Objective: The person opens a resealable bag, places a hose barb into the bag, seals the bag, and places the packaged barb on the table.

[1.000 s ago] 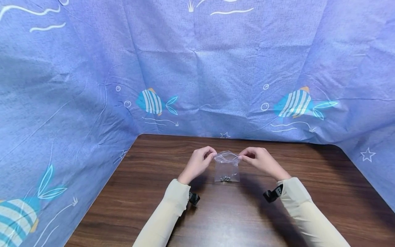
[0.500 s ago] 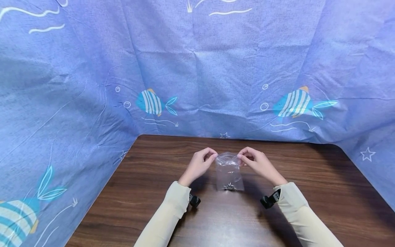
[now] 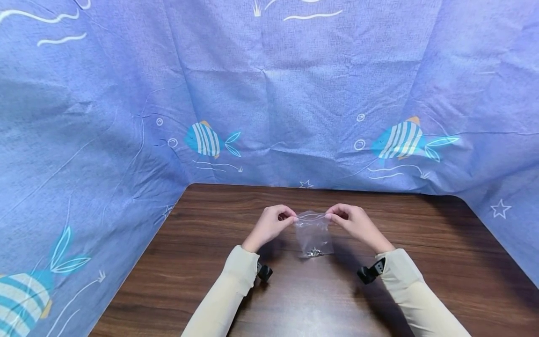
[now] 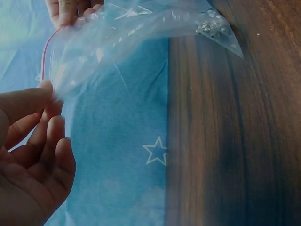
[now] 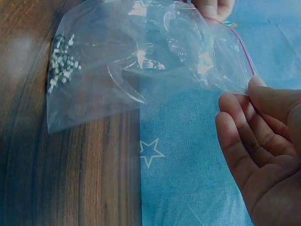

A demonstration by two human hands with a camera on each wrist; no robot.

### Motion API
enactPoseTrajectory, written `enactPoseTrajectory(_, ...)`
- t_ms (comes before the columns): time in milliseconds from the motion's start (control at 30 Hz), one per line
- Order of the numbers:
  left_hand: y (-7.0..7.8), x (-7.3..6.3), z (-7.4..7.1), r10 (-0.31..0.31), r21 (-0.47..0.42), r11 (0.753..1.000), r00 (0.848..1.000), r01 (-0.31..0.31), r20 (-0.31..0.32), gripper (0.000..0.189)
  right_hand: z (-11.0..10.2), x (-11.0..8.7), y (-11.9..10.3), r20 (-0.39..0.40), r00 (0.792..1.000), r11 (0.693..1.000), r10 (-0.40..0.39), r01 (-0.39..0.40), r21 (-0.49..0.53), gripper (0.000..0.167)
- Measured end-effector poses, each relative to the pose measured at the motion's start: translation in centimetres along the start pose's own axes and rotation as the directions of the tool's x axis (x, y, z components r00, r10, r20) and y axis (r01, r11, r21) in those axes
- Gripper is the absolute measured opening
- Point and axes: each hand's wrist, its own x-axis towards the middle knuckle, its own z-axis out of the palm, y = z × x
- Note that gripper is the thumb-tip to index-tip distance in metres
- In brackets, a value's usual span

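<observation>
A clear zip-lock bag (image 3: 312,232) hangs between my two hands over the table. Small silvery metal pieces (image 5: 62,63), too small to name, are gathered at its bottom. My left hand (image 3: 271,223) pinches the bag's left top corner between thumb and fingers. At the opposite corner, my right hand (image 3: 355,224) pinches the bag in the same way. A red line (image 5: 244,51) runs along the bag's top edge in the right wrist view. From the head view the mouth looks slightly parted; how far the seal is closed I cannot tell.
The dark wood-grain table (image 3: 202,262) spreads beneath both arms. Behind it and along the sides hangs a blue cloth (image 3: 269,103) printed with fish and stars. Small black devices, one at the left wrist (image 3: 265,272) and one at the right, sit near the cuffs.
The bag's bottom first swung lower and nearer, and now hangs a little tilted. The metal pieces shifted with it. Both hands kept their pinch on the corners, moving only slightly.
</observation>
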Motion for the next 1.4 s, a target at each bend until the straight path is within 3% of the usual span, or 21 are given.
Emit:
enactPoseTrajectory(300,0.3,0.2,0.1,0.1,0.048,0.994,0.994,-0.098,-0.044,0.007,0.1,0.0,-0.6,0.018,0.998,0.996,-0.068,0.069,-0.063,0.008)
enactPoseTrajectory(633,0.4,0.6,0.4,0.166,0.142,0.978,0.982,-0.151,-0.093,0.008,0.8,-0.1,-0.1,-0.049,0.998,0.995,-0.048,0.044,-0.088,0.008)
enactPoseTrajectory(867,0.3,0.6,0.6,0.2,0.191,0.966,0.973,-0.175,-0.116,0.008,1.3,-0.3,-0.1,-0.086,0.993,0.993,-0.075,0.067,-0.094,0.007)
enactPoseTrajectory(1033,0.2,0.5,0.8,0.185,0.171,0.972,0.976,-0.164,-0.117,0.008,1.4,-0.4,-0.1,-0.081,0.995,0.995,-0.064,0.058,-0.077,0.007)
enactPoseTrajectory(1400,0.0,0.5,1.3,0.145,0.03,0.989,0.984,-0.143,-0.101,0.003,1.5,-0.1,-0.2,-0.025,0.998,0.999,-0.053,0.052,-0.014,0.006)
